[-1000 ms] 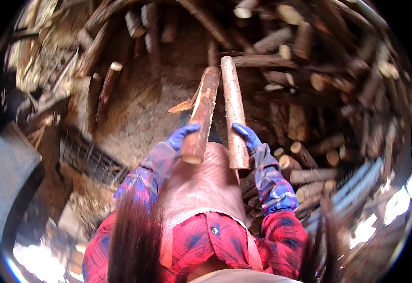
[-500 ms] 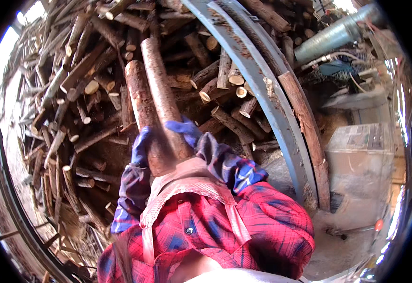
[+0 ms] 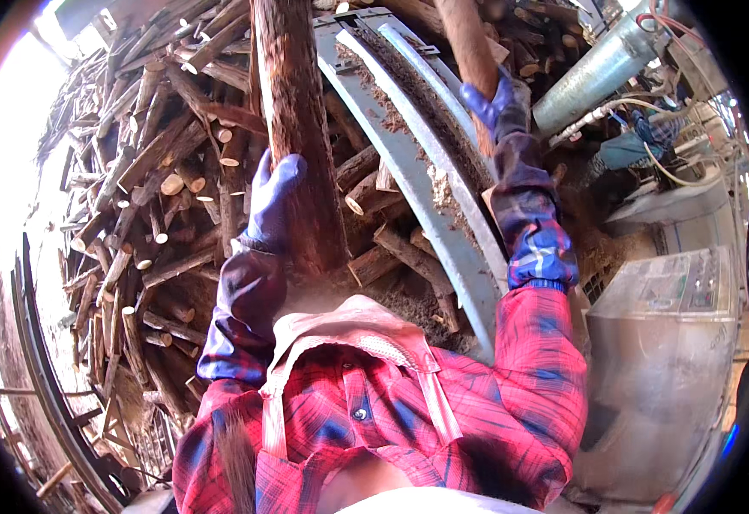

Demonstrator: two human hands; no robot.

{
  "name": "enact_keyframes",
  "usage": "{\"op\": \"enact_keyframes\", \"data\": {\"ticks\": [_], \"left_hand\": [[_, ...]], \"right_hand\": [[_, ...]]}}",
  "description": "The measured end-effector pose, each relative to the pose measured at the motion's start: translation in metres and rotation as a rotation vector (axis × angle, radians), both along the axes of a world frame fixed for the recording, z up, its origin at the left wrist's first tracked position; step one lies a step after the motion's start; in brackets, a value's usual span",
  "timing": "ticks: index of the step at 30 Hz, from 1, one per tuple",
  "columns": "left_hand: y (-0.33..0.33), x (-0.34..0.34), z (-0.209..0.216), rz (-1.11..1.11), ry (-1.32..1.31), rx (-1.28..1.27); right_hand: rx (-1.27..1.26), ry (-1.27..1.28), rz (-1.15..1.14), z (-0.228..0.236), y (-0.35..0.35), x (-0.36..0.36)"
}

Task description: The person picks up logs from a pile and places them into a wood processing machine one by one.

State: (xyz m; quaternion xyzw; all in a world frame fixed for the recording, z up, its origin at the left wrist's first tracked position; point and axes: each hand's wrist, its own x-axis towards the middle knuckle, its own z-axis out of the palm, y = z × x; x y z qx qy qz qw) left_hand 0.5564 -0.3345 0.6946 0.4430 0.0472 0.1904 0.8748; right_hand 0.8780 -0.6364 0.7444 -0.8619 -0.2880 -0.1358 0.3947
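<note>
Wood store, background: a heap of cut logs (image 3: pixel 171 184), ends mostly pale. Item one: thick dark-barked log (image 3: pixel 296 111), upright in view before the wearer, left of the trough; gripped low on its left side by the blue-gloved left hand (image 3: pixel 273 204). Item two: slimmer brown log (image 3: pixel 467 47), beside the trough's right edge, contact unclear; gripped near its lower part by the right hand (image 3: pixel 496 104), likewise gloved. Between them: blue-grey metal trough (image 3: pixel 452 248), debris inside. Farther right: metal cylinder (image 3: pixel 576 94), slanted. Nearest the wearer stood a pink apron (image 3: pixel 349 325) over red plaid.
</note>
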Motion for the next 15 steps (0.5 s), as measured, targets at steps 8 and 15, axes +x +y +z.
{"op": "enact_keyframes", "data": {"ticks": [8,15], "left_hand": [[0.004,0.053,0.065,0.134,-0.070,0.404],[-0.086,0.132,0.042,-0.170,0.050,0.289]], "right_hand": [[-0.736,0.292,-0.263,-0.144,-0.070,-0.017],[-0.677,0.016,-0.297,-0.149,-0.105,-0.042]]}}
